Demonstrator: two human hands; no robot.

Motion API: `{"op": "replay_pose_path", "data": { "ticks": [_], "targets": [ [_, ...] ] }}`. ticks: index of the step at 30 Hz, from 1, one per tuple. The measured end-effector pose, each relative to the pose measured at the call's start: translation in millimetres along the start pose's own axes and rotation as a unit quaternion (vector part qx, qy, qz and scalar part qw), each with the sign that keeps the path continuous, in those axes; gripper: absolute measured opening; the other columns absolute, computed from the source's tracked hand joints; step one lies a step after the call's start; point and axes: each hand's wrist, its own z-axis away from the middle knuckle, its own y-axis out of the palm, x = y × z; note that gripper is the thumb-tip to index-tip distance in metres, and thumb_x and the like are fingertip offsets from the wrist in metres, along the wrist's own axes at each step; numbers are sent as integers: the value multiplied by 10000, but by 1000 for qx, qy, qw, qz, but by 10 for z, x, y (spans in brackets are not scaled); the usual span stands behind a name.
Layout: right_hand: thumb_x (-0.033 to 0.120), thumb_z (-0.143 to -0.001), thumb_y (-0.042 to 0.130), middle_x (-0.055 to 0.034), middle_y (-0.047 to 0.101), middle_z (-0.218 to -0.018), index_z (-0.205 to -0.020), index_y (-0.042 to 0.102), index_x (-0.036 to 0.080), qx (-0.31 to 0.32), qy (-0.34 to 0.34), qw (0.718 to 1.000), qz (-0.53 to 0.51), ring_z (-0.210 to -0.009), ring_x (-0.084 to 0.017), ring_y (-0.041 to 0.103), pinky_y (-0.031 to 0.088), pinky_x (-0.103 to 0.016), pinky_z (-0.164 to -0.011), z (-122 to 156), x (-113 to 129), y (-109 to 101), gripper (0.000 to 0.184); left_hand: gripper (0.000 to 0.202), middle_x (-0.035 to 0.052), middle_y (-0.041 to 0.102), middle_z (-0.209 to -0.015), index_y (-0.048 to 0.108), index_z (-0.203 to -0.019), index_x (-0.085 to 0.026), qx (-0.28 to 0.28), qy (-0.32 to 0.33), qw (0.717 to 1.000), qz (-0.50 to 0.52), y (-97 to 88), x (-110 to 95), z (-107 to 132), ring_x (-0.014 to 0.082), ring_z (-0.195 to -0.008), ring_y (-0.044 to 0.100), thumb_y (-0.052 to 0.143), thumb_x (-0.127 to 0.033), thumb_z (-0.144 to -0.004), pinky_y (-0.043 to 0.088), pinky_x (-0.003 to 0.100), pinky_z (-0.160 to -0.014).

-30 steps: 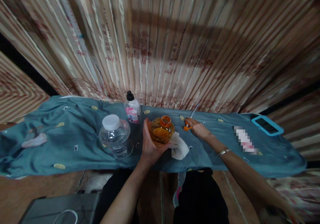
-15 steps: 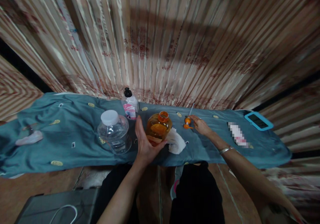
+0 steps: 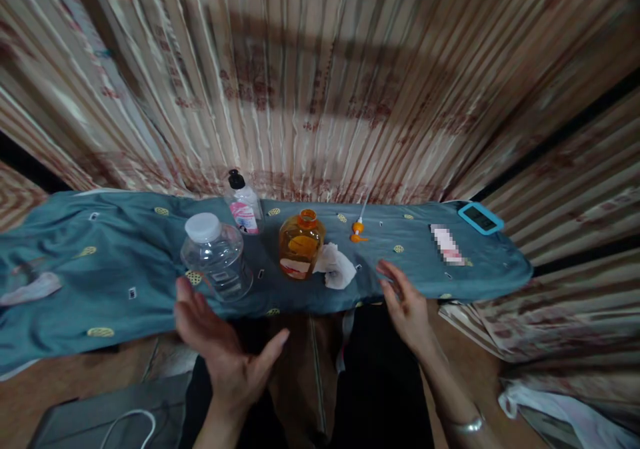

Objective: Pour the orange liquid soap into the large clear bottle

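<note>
My left hand (image 3: 227,342) is open in front of the cloth's near edge, fingers spread, nearest to a clear plastic jar (image 3: 217,265) with a white lid. My right hand (image 3: 406,305) hangs open at the near edge, holding nothing. Between them an amber bottle (image 3: 300,245) stands upright with its mouth uncovered. A crumpled white tissue (image 3: 336,267) lies against its right side. Farther right, an orange pump top (image 3: 357,230) with a pale dip tube lies on the cloth. Behind the jar stands a clear bottle (image 3: 244,209) with a black cap and pink label.
A blue-framed digital timer (image 3: 481,218) and a blurred-out pink and white item (image 3: 449,244) lie at the right. A pale item (image 3: 31,289) lies far left on the teal cloth (image 3: 130,255). Pleated curtains (image 3: 310,69) hang close behind; a grey box (image 3: 120,409) is below left.
My left hand has let go of the amber bottle and drawn back toward me. My right hand has released the pump top and moved back too. The view has shifted slightly.
</note>
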Motion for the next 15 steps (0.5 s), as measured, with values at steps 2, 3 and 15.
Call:
{"op": "replay_pose_path", "data": {
  "ticks": [2,3,15],
  "targets": [
    [303,-1086,506,-128,707,-1332,-1446,552,231,3,-22,999,-28,-1121,-191,742,627,-333,-945,198,376,42,370,1209,68,-39,-1799,-11,-1682,-358,-41,-19,999,-27,-123,78,-35,243,-1669,-72,839,-385,-823,0,491,-1352],
    [259,-1080,513,-100,709,-1336,-1460,541,263,9,-40,998,-44,-1088,-157,748,620,-283,-938,262,561,82,381,1270,90,-51,-1796,-20,-1683,-333,-59,-41,996,-43,-153,138,-71,259,-1669,-77,871,-400,-781,6,498,-1351],
    [176,-1017,558,-89,635,-1443,-1501,469,257,71,-195,961,-186,-1339,-180,620,536,-328,-1132,111,1665,789,499,1522,266,70,-1748,-43,-1649,-133,-137,-200,970,-26,131,553,-468,354,-1657,104,968,-485,-567,154,478,-1342]
  ]
}}
